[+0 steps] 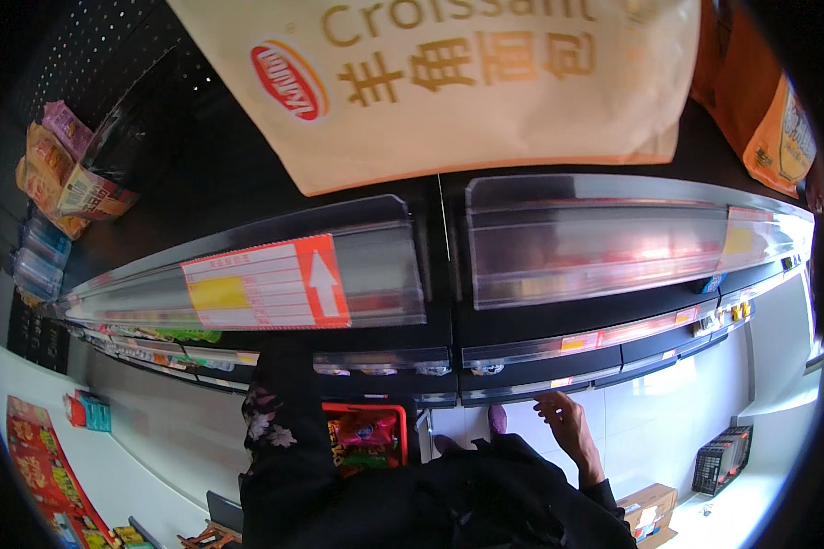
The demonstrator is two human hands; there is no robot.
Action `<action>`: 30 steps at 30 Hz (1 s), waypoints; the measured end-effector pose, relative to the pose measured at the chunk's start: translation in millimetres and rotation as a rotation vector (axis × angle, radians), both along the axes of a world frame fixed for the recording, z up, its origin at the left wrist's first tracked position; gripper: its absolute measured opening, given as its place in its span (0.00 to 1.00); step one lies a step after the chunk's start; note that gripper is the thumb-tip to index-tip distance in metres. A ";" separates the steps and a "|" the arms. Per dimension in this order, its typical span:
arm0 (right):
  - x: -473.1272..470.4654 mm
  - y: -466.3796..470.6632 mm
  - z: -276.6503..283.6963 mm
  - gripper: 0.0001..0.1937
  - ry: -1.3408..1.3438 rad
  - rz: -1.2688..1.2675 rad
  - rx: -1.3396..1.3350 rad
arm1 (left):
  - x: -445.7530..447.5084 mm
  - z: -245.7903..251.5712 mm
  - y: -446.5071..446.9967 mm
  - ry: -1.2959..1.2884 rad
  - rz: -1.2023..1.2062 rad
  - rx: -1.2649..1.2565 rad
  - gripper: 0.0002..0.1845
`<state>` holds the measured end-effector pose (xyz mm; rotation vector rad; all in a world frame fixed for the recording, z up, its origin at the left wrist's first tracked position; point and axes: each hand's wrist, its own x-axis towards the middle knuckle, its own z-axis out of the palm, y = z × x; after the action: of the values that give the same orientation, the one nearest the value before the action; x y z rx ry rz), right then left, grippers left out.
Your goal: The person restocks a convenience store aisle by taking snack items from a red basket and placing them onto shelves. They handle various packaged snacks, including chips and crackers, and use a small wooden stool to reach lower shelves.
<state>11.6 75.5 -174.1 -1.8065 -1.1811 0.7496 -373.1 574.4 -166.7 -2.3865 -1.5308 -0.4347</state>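
My right hand (568, 424) hangs low over the pale tiled floor, its fingers loosely bent and apart, holding nothing. My left hand is out of view; its dark sleeve with pale flowers (269, 418) rises to the shelf's front edge, where its end is hidden. Close before me, a cream croissant bag (494, 117) with brown lettering is on the black upper shelf (199, 185). Clear plastic strips line the shelf front, the left one bearing a red and white price tag (264, 283). Below, a red-rimmed basket (404, 429) holds colourful snack packets (364, 429).
An orange bag (772, 130) stands at the upper right, and packaged snacks (86, 185) at the far left. Lower shelves (535, 374) jut out beneath. On the floor at right are a black crate (721, 461) and a cardboard box (649, 511). A teal and red package (89, 412) lies at left.
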 end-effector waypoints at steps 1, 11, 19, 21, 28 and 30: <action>-0.9 -0.7 -1.1 0.08 0.004 -0.009 -0.010 | -9.3 -0.9 0.3 -0.005 0.024 -0.002 0.12; -10.3 -1.8 -2.5 0.08 0.024 -0.002 -0.061 | -65.8 -6.0 6.1 -0.057 0.155 -0.029 0.13; -12.6 -2.5 -9.0 0.10 -0.009 0.053 -0.047 | -52.4 5.5 7.0 -0.075 0.144 -0.005 0.14; -13.7 0.3 -7.5 0.09 -0.032 0.073 -0.040 | -38.3 12.2 5.9 -0.072 0.124 0.005 0.15; -13.6 7.5 3.1 0.08 -0.018 0.127 -0.051 | 54.9 37.0 -2.3 -0.055 -0.048 0.082 0.16; -12.9 4.8 5.5 0.08 0.006 0.100 -0.050 | 101.1 38.0 -1.8 -0.061 -0.142 0.101 0.16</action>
<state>-1.2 80.3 -168.6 -1.7953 -1.2659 0.8487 -272.0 572.6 -128.7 -2.4325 -1.3344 -0.6055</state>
